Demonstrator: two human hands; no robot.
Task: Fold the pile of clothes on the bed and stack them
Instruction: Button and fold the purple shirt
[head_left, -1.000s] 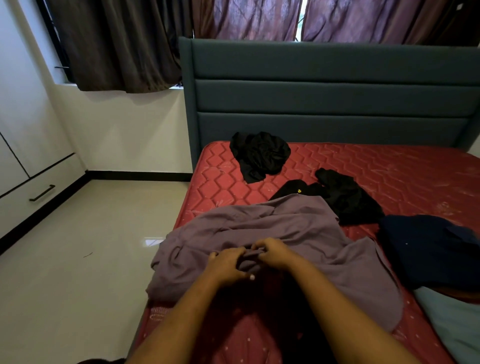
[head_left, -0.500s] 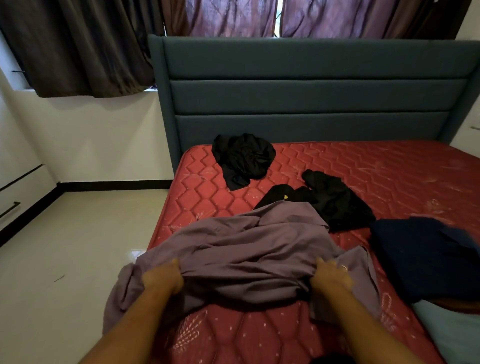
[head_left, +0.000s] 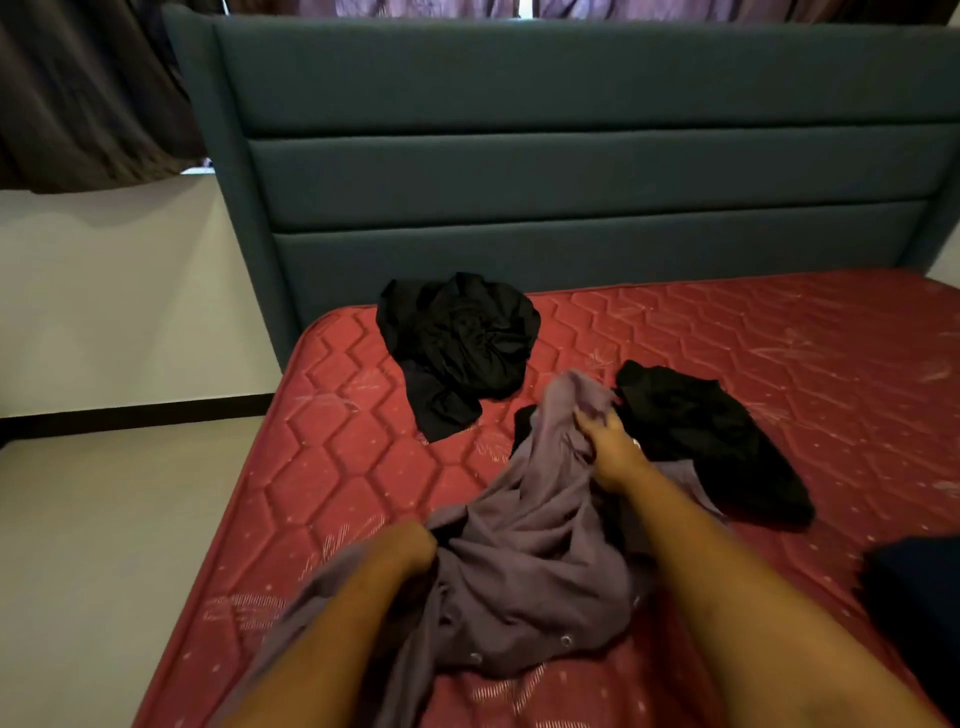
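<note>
Right hand (head_left: 613, 449) outstretched, fistful of shirt (head_left: 535, 566)

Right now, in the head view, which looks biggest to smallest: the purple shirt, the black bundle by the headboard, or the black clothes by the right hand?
1. Purple shirt, largest, though nearest the camera.
2-3. Black bundle and black clothes by the right hand look about alike; I won't rank them.

Shirt (head_left: 530, 561) on mattress (head_left: 343, 467); first garment (head_left: 457, 348) behind-left, second garment (head_left: 701, 431) behind-right.
</note>
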